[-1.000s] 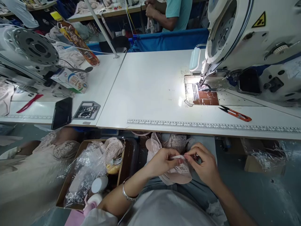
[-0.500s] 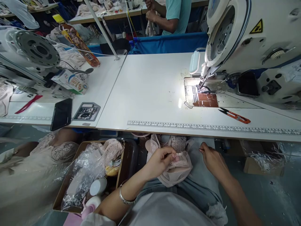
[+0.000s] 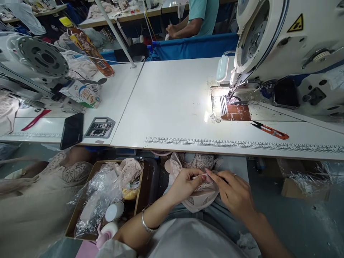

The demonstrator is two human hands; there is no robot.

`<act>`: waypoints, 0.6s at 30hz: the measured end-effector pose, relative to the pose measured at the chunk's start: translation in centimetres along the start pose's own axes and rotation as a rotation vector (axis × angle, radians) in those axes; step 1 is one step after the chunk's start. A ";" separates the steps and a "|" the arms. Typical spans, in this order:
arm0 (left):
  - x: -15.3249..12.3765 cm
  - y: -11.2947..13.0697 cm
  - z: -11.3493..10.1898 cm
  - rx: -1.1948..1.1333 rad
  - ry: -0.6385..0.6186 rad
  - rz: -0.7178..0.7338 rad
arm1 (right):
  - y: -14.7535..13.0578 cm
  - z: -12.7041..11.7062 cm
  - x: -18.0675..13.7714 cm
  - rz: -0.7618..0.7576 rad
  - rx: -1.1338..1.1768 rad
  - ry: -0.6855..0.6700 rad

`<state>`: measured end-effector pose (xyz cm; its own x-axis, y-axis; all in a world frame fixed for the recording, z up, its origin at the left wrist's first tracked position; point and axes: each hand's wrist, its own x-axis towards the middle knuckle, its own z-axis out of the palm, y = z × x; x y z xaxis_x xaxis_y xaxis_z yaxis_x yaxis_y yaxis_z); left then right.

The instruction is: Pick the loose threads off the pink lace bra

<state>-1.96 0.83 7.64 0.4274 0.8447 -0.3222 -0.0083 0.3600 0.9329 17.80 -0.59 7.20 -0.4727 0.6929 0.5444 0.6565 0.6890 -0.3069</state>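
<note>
- Since half a second ago the right hand [image 3: 236,193] is back at the lap, having come in from the right to meet the left hand [image 3: 185,184]; the garment has barely shifted.
- The pink lace garment [image 3: 200,195] is lying on the person's lap, below the near edge of the tabletop [image 3: 174,104] — not on it.
- The left-hand fingers [image 3: 200,176] are pinching together on a small white strip [image 3: 199,176] at the garment's upper edge.
- The right-hand fingers [image 3: 212,175] are closing on the same strip from the other side; the tips of both hands are nearly touching. Whether they are gripping the strip or only the lace beside it cannot be told.
- Step in hand, as judged: the strip is being positioned or picked at by hand on the garment's edge, before any machine work.
- Next move, as judged, is calling for a steady two-hand pinch so the strip stays aligned — then a lift towards the sewing machine [image 3: 282,39], whose lamp is lighting the needle plate [image 3: 231,107].
- The orange thread snips [image 3: 270,129] are lying on the tabletop, well apart from both hands.
</note>
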 end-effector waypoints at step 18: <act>0.3 -0.6 0.1 -0.064 -0.036 0.029 | -0.5 0.8 -0.6 0.107 0.181 -0.064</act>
<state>-1.69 0.84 7.03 0.4586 0.8408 -0.2876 -0.0787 0.3607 0.9293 17.30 -1.22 6.40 -0.4464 0.7724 0.4519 0.5917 0.6336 -0.4985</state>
